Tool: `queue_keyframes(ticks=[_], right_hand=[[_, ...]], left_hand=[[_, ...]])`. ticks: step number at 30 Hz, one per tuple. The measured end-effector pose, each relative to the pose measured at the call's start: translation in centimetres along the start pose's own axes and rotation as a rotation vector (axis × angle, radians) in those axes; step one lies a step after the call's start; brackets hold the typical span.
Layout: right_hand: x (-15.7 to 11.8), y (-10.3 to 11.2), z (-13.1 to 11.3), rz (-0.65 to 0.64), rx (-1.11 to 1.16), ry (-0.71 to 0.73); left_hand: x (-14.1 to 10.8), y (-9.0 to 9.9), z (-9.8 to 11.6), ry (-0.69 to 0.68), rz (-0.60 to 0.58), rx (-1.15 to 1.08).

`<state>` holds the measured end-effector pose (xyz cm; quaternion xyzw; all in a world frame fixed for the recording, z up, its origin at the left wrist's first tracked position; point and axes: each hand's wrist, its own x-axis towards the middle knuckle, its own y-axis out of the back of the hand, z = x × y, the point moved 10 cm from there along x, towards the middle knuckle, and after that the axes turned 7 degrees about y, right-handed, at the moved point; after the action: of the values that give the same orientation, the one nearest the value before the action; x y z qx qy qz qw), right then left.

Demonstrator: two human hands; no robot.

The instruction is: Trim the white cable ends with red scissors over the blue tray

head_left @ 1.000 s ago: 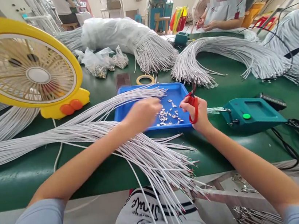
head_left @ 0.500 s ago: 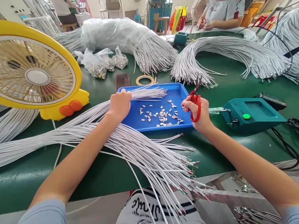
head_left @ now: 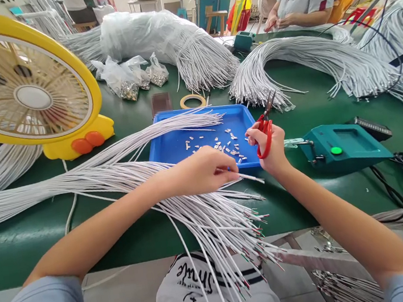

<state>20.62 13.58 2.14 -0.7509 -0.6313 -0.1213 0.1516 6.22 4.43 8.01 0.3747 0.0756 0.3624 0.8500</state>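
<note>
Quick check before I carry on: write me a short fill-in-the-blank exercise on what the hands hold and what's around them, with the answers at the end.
1. The right hand holds a red-handled pair of ____.
2. The cabling sticking out of the left hand is ____ in colour.
3. Small pieces lie in a tray whose colour is ____.
4. The yellow-rimmed fan stands on the person's ____ side.

Missing words: scissors; white; blue; left.

Cables (head_left: 213, 214) before tray (head_left: 169, 148), tape roll (head_left: 192, 96) behind
</note>
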Motion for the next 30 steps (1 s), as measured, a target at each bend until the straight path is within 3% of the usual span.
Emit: queue_keyframes(ticks=[3, 5, 7, 10, 12, 15, 17, 30], right_hand=[[-0.1, -0.1, -0.1, -0.008, -0.015, 0.006], [-0.2, -0.3, -0.3, -0.019, -0.029, 0.006], [-0.3, -0.5, -0.4, -0.034, -0.041, 0.005], [-0.6, -1.0, -0.6, -0.082, -0.049, 0.005], [-0.9, -1.6, -0.8, -0.136, -0.067, 0.016], [-1.7, -2.8, -1.2, -0.237, -0.153, 0.035], [-2.3, -3.7, -1.4, -0.305, -0.205, 0.035], [-3.2, -4.5, -1.9, -0.313, -0.043, 0.042]], left_hand=[[-0.8, -2.3, 2.4, -0.036, -0.147, -0.150], [-0.9, -3.3, 2.5, -0.013, -0.199, -0.281], [-0.2, -3.2, 0.6, 0.090, -0.143, -0.515], [0.8, -1.8, -4.4, 0.239, 0.086, -0.936], [1.1, -0.9, -7.0, 0.270, 0.189, -1.038], [1.2, -0.1, -9.5, 0.318, 0.267, -0.976], [1.2, 0.2, -10.1, 0.318, 0.289, -0.914], [1.6, -0.4, -9.1, 0.262, 0.219, -0.814]])
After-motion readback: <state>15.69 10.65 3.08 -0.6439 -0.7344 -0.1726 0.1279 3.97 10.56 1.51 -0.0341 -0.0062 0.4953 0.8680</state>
